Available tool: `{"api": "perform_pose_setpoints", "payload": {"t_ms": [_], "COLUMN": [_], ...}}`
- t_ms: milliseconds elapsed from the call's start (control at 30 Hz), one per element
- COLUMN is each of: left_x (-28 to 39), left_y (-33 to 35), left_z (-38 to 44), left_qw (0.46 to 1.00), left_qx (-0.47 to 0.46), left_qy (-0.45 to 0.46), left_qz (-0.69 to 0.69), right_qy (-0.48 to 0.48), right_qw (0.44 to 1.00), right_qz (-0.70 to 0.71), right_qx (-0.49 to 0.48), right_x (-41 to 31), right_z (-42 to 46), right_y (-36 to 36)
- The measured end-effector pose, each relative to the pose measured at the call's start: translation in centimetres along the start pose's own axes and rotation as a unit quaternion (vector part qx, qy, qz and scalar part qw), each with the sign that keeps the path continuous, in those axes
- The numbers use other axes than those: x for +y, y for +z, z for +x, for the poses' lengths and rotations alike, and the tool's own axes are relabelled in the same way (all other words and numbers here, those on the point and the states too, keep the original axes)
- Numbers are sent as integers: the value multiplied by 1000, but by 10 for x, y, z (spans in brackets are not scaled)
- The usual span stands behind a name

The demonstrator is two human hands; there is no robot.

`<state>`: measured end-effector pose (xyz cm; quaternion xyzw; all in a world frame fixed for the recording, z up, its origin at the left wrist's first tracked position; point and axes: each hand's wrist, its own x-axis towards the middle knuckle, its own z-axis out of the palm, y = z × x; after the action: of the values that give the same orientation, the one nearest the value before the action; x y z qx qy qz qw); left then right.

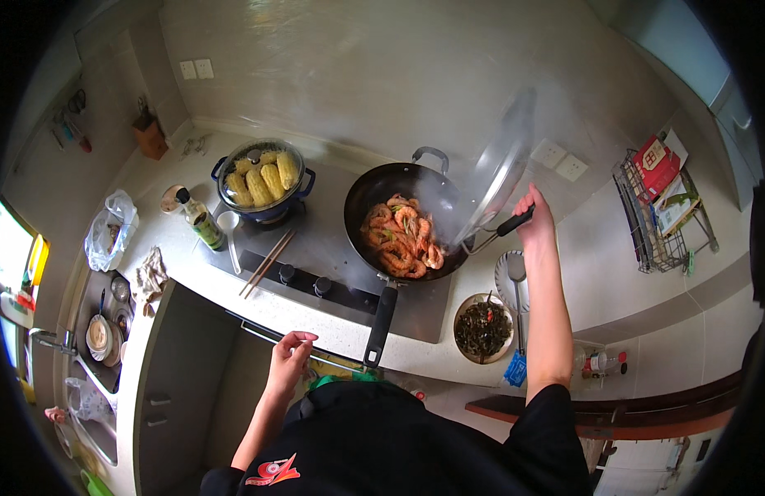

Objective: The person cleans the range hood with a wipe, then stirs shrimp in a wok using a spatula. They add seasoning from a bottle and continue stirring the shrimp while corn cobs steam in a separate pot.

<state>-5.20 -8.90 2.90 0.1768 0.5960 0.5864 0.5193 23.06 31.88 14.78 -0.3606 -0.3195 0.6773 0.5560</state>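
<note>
My right hand (534, 214) grips the black handle of a glass lid (497, 180) with a metal rim. The lid is held tilted, nearly upright, over the right side of a dark wok (358, 192). Cooked orange-pink shrimp (401, 239) with bits of green lie in the wok, and steam rises from it. The wok's long black handle (381, 325) points toward me past the counter edge. My left hand (289, 363) hovers near that edge, left of the wok handle, fingers loosely curled with nothing visible in them.
Left of the wok stands a glass-lidded pot (258, 180) of corn. Chopsticks (268, 263), a white spoon (231, 239) and a bottle (203, 223) sit nearby. At right are a bowl of dark greens (483, 325), a spatula (517, 291) on a plate and a wire rack (652, 217).
</note>
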Motion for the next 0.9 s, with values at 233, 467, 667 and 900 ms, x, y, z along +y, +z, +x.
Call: {"api": "perform_pose_setpoints", "payload": {"t_ms": [233,467,667,900], "left_x": [3,-3,-3,-9], "left_y": [10,13,22,34], "left_z": [-2,-7,-8,-7], "left_qw": [1000,999,1000,1000], "left_qx": [-9,30,22,9], "left_qy": [-15,-15,-18,-4], "left_qz": [-1,30,10,12], "right_qy": [-17,28,44,62], "right_qw": [1000,999,996,995], "right_qz": [-25,34,64,70], "right_qx": [-9,22,47,27], "right_x": [-2,7,6,3], "right_z": [-2,14,18,35], "right_y": [-6,-22,-19,-41]}}
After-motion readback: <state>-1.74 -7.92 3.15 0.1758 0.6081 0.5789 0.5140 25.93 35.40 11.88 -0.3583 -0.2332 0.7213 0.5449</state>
